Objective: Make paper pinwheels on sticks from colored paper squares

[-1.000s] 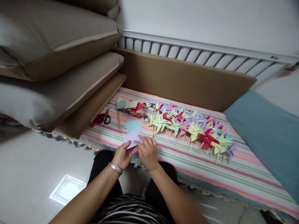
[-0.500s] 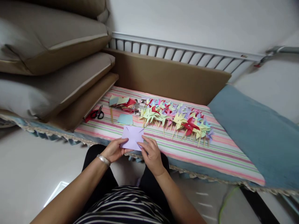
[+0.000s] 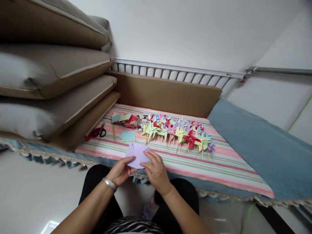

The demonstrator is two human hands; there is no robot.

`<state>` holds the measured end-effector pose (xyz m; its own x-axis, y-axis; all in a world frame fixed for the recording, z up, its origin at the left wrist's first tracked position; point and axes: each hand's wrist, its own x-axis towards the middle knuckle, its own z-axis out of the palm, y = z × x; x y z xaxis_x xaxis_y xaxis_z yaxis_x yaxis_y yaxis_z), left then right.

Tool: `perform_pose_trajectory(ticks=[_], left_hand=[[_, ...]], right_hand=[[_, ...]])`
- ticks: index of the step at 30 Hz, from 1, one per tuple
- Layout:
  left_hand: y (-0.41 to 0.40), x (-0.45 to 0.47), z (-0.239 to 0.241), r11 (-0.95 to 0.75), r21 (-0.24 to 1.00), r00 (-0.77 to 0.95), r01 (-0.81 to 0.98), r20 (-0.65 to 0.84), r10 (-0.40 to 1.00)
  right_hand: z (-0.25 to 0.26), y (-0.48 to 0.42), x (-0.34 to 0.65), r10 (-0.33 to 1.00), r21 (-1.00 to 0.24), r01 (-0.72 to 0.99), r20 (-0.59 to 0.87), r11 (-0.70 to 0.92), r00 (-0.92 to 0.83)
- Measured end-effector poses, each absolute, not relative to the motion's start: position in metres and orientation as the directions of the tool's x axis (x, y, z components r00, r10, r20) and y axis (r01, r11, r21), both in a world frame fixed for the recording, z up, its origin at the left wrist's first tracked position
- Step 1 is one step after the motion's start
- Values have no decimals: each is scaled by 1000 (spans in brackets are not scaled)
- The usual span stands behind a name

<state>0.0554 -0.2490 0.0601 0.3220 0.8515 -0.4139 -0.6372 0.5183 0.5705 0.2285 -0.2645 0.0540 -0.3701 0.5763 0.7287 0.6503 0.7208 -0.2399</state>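
Observation:
A light purple paper square [image 3: 136, 155] with slits cut in from its corners is held over the front edge of the striped cloth. My left hand [image 3: 122, 171] grips its left side, thumb on top and fingers underneath. At the right side, my right hand [image 3: 155, 169] has its thumb and fingers closed on the paper's edge and corner. Just beyond lies a light blue paper sheet [image 3: 128, 136]. Many finished paper pinwheels [image 3: 180, 133] on wooden sticks rest in rows to the right, in red, yellow, green, pink and purple.
Red-and-black scissors [image 3: 97, 131] and thin wooden sticks [image 3: 113, 132] lie on the striped cloth [image 3: 214, 174]. Behind them sits a stack of coloured papers [image 3: 125, 119]. Thick cushions [image 3: 56, 70] are piled at left; a brown board [image 3: 165, 94] stands at the back before a radiator [image 3: 175, 71].
The view has shifted, so the bed and its things appear lower. My right fingers have drawn in over the purple paper's right side, and the paper is slightly bent.

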Motion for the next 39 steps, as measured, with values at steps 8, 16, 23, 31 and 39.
perform_pose_trajectory(ticks=[8, 16, 23, 31, 39], left_hand=[[-249, 53, 57, 469, 659, 205, -588, -440, 874], [-246, 55, 51, 402, 810, 135, -426, -383, 914], [-244, 56, 47, 359, 842, 102, -402, -348, 932], [-247, 61, 43, 353, 832, 108, -428, -341, 934], [-249, 64, 45, 370, 828, 108, -421, -359, 927]], right_hand=[[56, -268, 220, 657, -356, 607, 644, 710, -391], [60, -262, 206, 901, -731, 539, 407, 419, -149], [57, -261, 201, 966, -814, 524, 242, 252, -90], [47, -257, 204, 996, -870, 486, 91, 82, -4], [43, -249, 207, 999, -886, 463, 14, -7, 42]])
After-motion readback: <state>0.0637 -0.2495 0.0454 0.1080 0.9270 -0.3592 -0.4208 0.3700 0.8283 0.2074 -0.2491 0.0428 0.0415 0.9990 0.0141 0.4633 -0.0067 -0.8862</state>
